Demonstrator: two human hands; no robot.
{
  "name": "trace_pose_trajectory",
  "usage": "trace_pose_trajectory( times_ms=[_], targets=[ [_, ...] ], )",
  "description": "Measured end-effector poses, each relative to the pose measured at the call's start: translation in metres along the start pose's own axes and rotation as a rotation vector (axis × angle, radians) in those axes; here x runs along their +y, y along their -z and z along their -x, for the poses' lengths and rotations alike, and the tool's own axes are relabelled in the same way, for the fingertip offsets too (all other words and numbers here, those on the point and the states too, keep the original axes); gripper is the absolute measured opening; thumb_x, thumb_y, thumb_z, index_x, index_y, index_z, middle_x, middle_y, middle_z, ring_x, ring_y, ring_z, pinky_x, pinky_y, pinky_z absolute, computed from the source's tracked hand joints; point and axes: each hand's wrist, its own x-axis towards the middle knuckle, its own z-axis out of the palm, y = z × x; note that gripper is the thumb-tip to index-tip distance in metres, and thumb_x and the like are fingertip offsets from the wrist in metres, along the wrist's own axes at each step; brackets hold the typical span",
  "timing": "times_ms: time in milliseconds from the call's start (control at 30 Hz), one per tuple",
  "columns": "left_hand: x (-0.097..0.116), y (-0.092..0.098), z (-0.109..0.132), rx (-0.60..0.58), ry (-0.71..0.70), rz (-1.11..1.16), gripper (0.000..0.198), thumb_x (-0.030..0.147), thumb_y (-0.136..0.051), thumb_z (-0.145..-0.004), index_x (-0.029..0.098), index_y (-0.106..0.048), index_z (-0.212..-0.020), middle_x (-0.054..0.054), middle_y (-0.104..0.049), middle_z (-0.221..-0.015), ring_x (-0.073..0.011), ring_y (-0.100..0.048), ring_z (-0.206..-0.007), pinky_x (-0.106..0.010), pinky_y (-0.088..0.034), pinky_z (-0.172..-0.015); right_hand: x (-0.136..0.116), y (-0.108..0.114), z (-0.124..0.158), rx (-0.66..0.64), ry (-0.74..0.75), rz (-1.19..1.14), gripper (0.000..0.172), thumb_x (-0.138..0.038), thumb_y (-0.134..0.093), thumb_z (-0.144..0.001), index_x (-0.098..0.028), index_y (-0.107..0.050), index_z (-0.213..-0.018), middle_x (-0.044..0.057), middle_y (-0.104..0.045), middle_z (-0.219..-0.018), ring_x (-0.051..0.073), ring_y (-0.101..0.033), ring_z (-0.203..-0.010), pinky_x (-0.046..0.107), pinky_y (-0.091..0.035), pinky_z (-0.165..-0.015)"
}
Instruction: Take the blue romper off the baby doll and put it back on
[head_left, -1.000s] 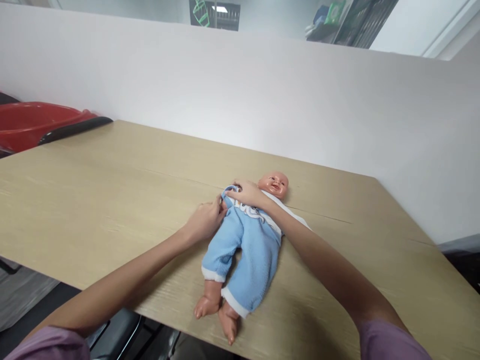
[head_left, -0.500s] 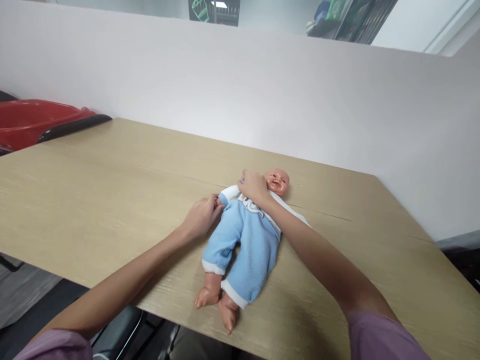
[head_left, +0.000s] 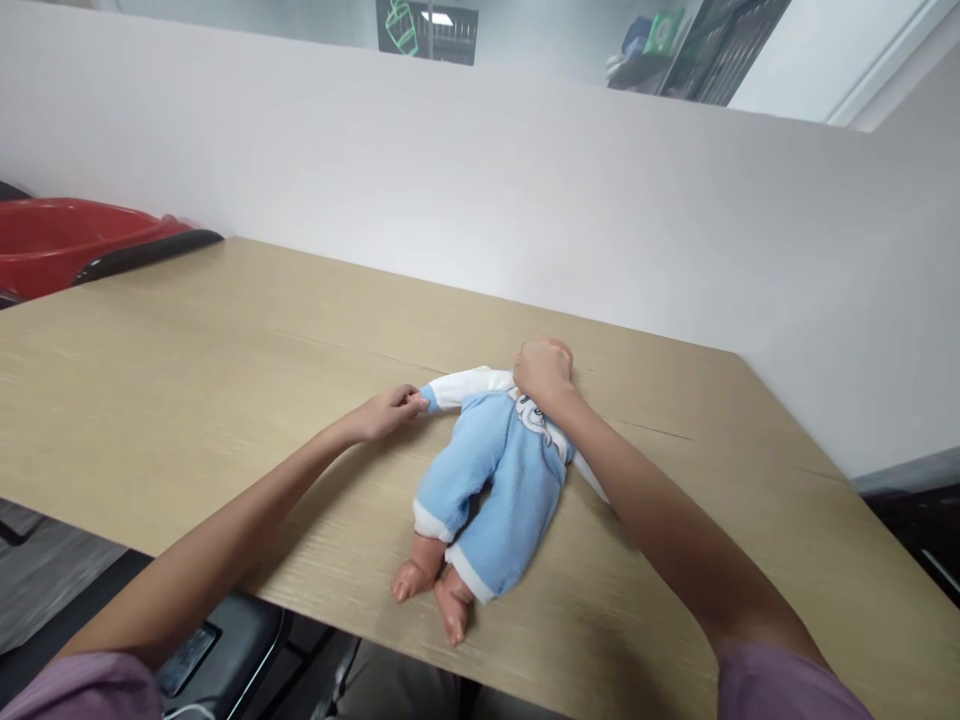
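A baby doll (head_left: 450, 598) lies on its back on the table, bare feet toward me. It wears a light blue and white fleece romper (head_left: 517, 500) with a cartoon print on the chest. My left hand (head_left: 390, 412) is closed on the blue cuff of one sleeve (head_left: 465, 387), which is stretched out to the left. No doll hand shows past that cuff. My right hand (head_left: 544, 370) is closed at the neck of the romper and covers most of the doll's head; its fingertips are hidden. The other sleeve is partly behind my right forearm.
The wooden table (head_left: 225, 400) reaches to a white wall (head_left: 450, 180) with a window above. A red tub (head_left: 75, 235) with a black edge stands beyond the table's left end. Below the front edge is a dark chair (head_left: 225, 640) with a phone on it.
My left hand has moved left, pulling the sleeve out longer; the doll's hand no longer shows there. My right hand has moved right from the shoulder to the neck, now hiding the face.
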Motion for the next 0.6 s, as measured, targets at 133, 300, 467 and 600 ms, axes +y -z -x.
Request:
trace_pose_trajectory(
  times_ms=[133, 300, 467, 600],
  targets=[
    [-0.008, 0.004, -0.008, -0.086, 0.026, 0.097, 0.065, 0.084, -0.057, -0.083, 0.020, -0.059, -0.090, -0.001, -0.054, -0.081, -0.0183, -0.048, -0.074, -0.032, -0.040, -0.067, 0.012, -0.002, 0.007, 0.042, -0.034, -0.070, 0.028, -0.015, -0.058, -0.098, -0.003, -0.079, -0.112, 0.032, -0.077, -0.118, 0.039, -0.074, -0.118, 0.041, -0.055, -0.098],
    [-0.007, 0.007, -0.006, -0.082, 0.064, 0.076, 0.066, 0.084, -0.063, -0.080, 0.020, -0.059, -0.095, -0.003, -0.060, -0.084, -0.0193, -0.053, -0.074, -0.031, -0.041, -0.067, 0.026, -0.011, 0.017, 0.022, 0.037, -0.282, 0.028, -0.034, -0.064, -0.102, -0.012, -0.078, -0.112, 0.022, -0.080, -0.118, 0.032, -0.075, -0.119, 0.037, -0.055, -0.102],
    [-0.007, 0.006, -0.003, -0.052, 0.115, 0.003, 0.066, 0.082, -0.063, -0.079, 0.019, -0.060, -0.100, 0.000, -0.059, -0.078, -0.0198, -0.053, -0.070, -0.031, -0.040, -0.064, 0.045, -0.027, 0.042, -0.060, 0.188, -0.738, 0.031, -0.039, -0.062, -0.105, -0.020, -0.067, -0.130, 0.008, -0.083, -0.115, 0.018, -0.079, -0.105, 0.028, -0.060, -0.095],
    [-0.006, 0.004, -0.004, 0.023, 0.137, -0.146, 0.064, 0.079, -0.059, -0.082, 0.019, -0.063, -0.103, -0.002, -0.064, -0.078, -0.0230, -0.059, -0.072, -0.032, -0.042, -0.064, 0.073, -0.040, 0.088, -0.068, 0.221, -1.083, 0.042, -0.038, -0.073, -0.096, -0.022, -0.063, -0.133, 0.007, -0.081, -0.108, 0.021, -0.077, -0.101, 0.035, -0.060, -0.094]
  ],
)
